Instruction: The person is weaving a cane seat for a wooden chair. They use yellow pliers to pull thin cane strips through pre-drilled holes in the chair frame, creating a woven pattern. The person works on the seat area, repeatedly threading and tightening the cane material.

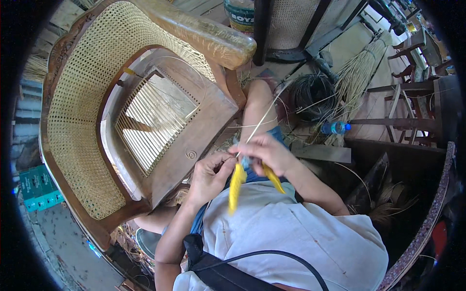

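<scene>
In front of my lap, a long pale cane strand [264, 116] slants up and to the right from between my hands. The closed fingers of my left hand [213, 173] pinch its lower end. My right hand [266, 153] is closed beside it, its fingers at the strand and around a hand tool with two spread yellow handles [273, 178]. The tool's head is blurred and partly hidden, so its exact kind is unclear. Left of my hands stands a wooden armchair [182, 155] with a woven cane back [73, 131]. Parallel cane strands [145, 150] cross its seat opening.
A small cane coil [191, 154] lies on the seat's wooden frame. Toward the far right are a black coil [313, 97], a bundle of cane [361, 68] and a water bottle [335, 127]. Another cane-panelled piece [291, 26] stands behind. Green boxes [39, 186] sit at left.
</scene>
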`<state>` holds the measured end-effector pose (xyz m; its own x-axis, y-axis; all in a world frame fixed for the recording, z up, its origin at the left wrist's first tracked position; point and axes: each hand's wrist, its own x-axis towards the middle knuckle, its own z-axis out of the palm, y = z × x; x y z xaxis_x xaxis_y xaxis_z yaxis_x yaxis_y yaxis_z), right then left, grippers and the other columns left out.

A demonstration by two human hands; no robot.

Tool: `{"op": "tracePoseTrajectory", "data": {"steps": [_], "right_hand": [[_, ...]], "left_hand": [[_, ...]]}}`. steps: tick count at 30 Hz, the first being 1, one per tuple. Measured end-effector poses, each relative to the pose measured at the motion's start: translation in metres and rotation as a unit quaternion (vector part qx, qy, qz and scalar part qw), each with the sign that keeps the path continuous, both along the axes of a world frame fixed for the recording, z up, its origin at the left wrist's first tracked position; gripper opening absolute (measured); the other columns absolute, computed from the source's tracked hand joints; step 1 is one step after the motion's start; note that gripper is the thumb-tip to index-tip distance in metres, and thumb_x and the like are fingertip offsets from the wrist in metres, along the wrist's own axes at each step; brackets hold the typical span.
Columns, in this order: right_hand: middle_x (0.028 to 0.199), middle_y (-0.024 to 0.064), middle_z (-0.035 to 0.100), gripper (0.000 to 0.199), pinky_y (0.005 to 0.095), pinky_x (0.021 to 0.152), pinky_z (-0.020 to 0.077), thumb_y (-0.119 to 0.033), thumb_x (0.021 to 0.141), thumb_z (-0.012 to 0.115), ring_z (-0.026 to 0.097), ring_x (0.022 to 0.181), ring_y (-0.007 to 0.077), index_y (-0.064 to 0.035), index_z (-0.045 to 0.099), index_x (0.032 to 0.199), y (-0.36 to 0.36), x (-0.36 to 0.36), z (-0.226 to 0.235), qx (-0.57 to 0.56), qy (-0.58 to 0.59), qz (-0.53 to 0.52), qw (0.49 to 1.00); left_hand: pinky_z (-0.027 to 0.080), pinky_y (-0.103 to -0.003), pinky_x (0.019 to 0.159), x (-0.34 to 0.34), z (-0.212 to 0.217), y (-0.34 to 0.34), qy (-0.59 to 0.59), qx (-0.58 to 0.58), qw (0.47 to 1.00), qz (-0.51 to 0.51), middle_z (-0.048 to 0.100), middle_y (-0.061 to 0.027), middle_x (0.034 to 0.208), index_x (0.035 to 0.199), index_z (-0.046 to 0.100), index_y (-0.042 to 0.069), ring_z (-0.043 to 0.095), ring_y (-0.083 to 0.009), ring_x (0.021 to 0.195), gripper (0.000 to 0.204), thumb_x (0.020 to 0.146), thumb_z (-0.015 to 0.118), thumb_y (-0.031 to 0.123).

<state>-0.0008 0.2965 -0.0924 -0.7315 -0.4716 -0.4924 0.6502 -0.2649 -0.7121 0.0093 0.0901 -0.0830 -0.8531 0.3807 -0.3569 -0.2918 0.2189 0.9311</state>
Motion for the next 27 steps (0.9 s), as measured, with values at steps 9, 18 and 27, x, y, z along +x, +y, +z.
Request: {"op": "tracePoseTrajectory", "data": {"steps": [9,18,27], "right_hand": [[0.071,0.0025,0.062,0.025,0.0189,0.034,0.0345,-0.016,0.088,0.063,0.05,0.04,0.0059,0.0,0.064,0.107,0.017,-0.016,0.008,0.009,-0.004,0.038,0.999],[0.075,0.0086,0.065,0.019,0.0196,0.035,0.0376,-0.012,0.087,0.066,0.051,0.041,0.0072,0.0042,0.067,0.095,-0.011,0.001,-0.008,-0.065,-0.013,0.026,0.997],[0.066,0.0057,0.061,0.014,0.0224,0.034,0.0363,-0.011,0.085,0.067,0.05,0.039,0.0089,0.0027,0.067,0.088,0.007,-0.014,0.0,-0.068,-0.015,-0.019,0.997]], "left_hand": [[0.038,-0.02,0.052,0.011,0.004,-0.015,-0.029,-0.003,0.999,0.022,0.057,0.0043,0.069,0.09,0.066,-0.001,0.046,-0.0008,0.061,0.016,0.093,0.057,0.012],[0.047,-0.025,0.059,0.019,0.016,-0.014,0.057,-0.054,0.997,0.01,0.064,-0.0066,0.076,0.091,0.064,-0.002,0.057,-0.0093,0.066,0.012,0.092,0.056,0.007],[0.048,-0.027,0.059,0.03,0.042,-0.034,0.111,-0.12,0.987,0.01,0.066,-0.0106,0.075,0.089,0.066,-0.001,0.061,-0.0141,0.064,0.01,0.088,0.06,0.006]]}}
